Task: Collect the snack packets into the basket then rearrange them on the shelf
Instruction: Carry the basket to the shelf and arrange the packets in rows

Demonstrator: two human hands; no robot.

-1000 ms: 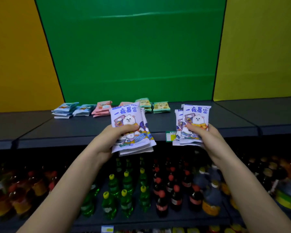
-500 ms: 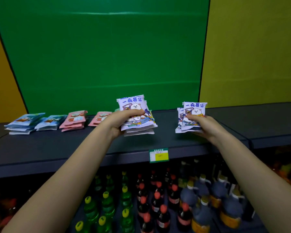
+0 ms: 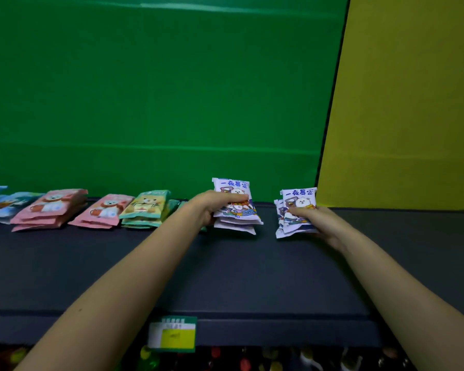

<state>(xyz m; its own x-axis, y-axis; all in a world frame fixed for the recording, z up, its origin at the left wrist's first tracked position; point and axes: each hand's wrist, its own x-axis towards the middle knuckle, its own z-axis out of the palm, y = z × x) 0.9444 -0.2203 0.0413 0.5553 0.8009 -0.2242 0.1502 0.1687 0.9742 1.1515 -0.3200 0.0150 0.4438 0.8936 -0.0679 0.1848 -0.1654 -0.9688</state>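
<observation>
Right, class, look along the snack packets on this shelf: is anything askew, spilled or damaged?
Nothing looks spilled or torn. Only the stacking is loose: the white packets in the left hand are fanned, lower ones poking out, and the bundle in the right hand likewise. The pink stack on the shelf is slightly uneven.
</observation>
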